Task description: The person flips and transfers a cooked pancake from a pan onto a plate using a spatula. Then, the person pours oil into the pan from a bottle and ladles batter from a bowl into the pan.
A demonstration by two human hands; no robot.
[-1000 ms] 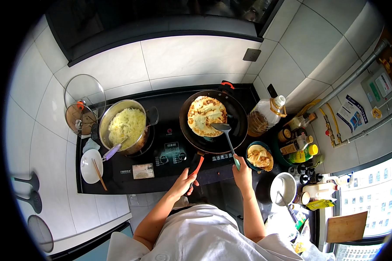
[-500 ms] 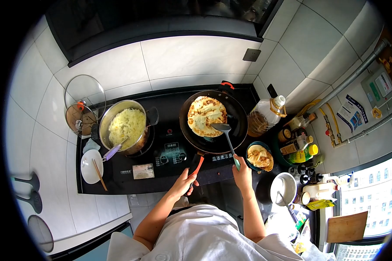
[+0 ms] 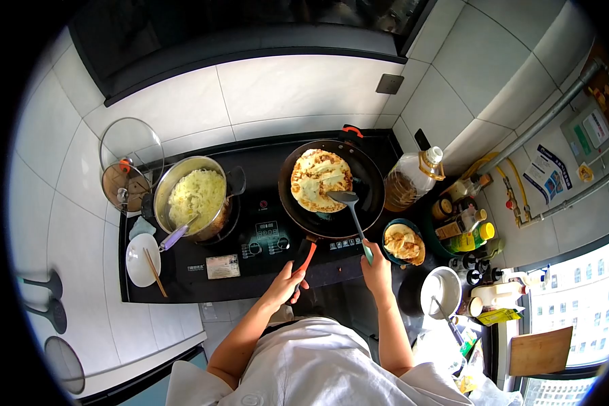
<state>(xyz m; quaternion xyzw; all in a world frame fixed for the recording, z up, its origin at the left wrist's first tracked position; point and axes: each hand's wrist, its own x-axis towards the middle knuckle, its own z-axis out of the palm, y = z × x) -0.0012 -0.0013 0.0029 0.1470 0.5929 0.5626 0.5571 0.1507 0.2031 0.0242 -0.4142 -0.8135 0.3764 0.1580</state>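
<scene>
My left hand [image 3: 284,285] is closed round the red and black handle of the frying pan [image 3: 373,203]. A browned flatbread [image 3: 318,186] lies in the left part of this dark pan. My right hand [image 3: 375,269] grips the grey-green handle of a spatula [image 3: 346,197], whose dark blade rests at the lower right edge of the flatbread. Just right of my right hand stands a bowl [image 3: 403,242] with more browned flatbread in it.
A steel pot [image 3: 196,196] of pale shredded food stands at the left, near a glass lid [image 3: 132,157] and a white bowl [image 3: 142,260] with chopsticks. An oil jug [image 3: 413,177], bottles [image 3: 468,240] and a saucepan [image 3: 440,294] are at the right.
</scene>
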